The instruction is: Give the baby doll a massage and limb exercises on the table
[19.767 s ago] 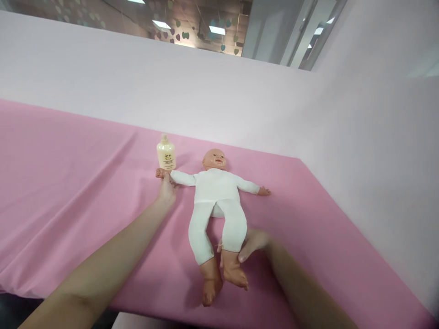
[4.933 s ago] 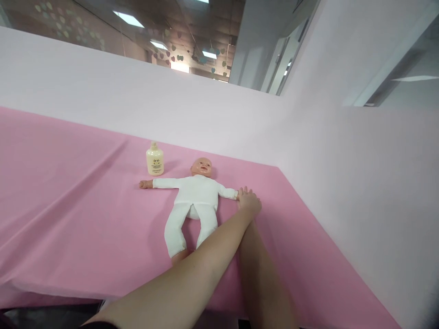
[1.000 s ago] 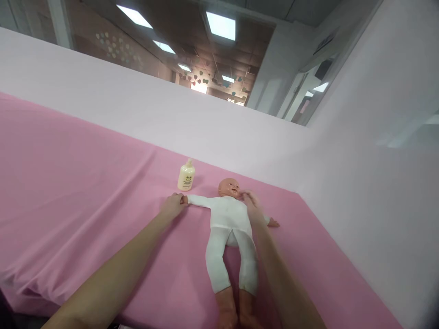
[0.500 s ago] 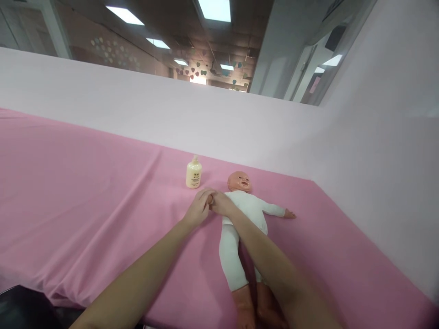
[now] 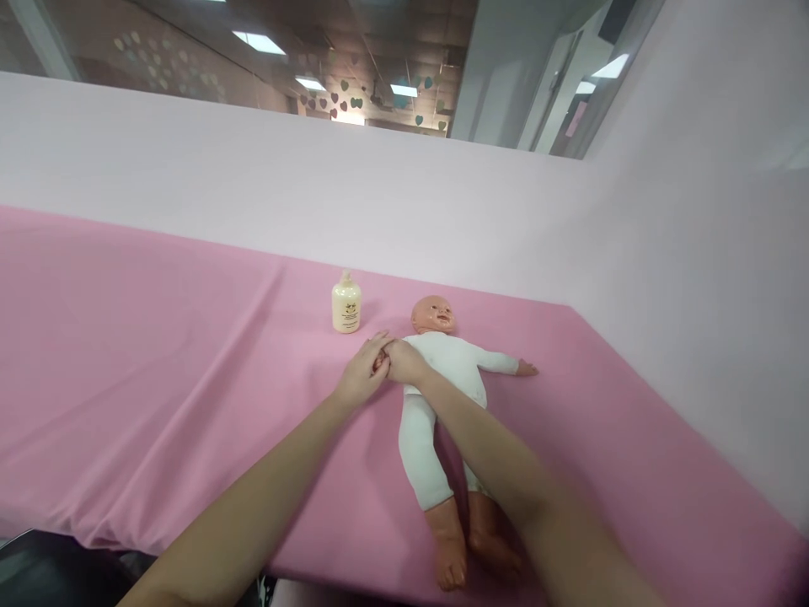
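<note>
- Meeting at one arm of a baby doll, both hands close their fingers around that arm at its hand end, so the doll's small hand is almost hidden between them.
- The left hand comes in from the side away from the doll's body, fingers curled over the arm's end.
- The right hand touches the left, wrapped around the white sleeve closer to the doll's shoulder; its forearm crosses over the doll's body and legs.
- The doll lies on its back in a white suit, head pointing away from the person, its other arm stretched out flat, bare feet nearest the person.
- A cream lotion bottle stands upright just beyond the held arm, beside the doll's head.
- A pink cloth lies under the doll, and a pale partition rises behind its head.
</note>
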A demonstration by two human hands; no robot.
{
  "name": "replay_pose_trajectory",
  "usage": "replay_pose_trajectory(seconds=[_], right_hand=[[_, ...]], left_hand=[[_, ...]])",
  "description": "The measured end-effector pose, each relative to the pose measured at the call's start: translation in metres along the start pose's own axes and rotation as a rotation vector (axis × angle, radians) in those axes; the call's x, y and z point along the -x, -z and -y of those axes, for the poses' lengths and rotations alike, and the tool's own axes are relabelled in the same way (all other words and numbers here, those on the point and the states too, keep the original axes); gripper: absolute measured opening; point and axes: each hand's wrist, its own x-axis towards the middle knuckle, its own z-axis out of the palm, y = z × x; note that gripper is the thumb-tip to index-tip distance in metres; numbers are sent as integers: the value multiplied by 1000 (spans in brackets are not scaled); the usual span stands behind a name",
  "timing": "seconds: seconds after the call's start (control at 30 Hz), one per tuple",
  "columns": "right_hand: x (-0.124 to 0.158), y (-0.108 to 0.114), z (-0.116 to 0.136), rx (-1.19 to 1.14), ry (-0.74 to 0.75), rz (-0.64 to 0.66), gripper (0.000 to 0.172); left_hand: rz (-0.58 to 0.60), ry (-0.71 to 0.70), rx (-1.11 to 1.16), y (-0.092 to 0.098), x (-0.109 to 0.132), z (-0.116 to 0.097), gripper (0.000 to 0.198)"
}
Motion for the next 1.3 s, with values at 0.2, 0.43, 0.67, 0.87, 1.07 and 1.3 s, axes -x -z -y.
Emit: replay_pose_trajectory(seconds=[0.2, 0.43, 0.67, 0.87, 1.07, 1.3], right_hand=[[3, 3, 7, 144, -34, 33, 11], [5, 4, 6, 137, 30, 26, 15], [7, 1, -1, -69, 11, -62, 19], [6, 0, -6, -260, -4, -146, 17], [4, -3, -10, -370, -35, -181, 13], [-1, -7, -13, -295, -44, -77, 9]], left_hand=[[33, -33, 51, 1, 3, 5, 52], [21, 45, 87, 6, 4, 0, 47], [-11, 36, 132, 4, 3, 8, 51], [17, 72, 297, -5, 4, 18, 61], [32, 134, 401, -7, 2, 23, 71], [9, 210, 327, -7, 1, 23, 70]])
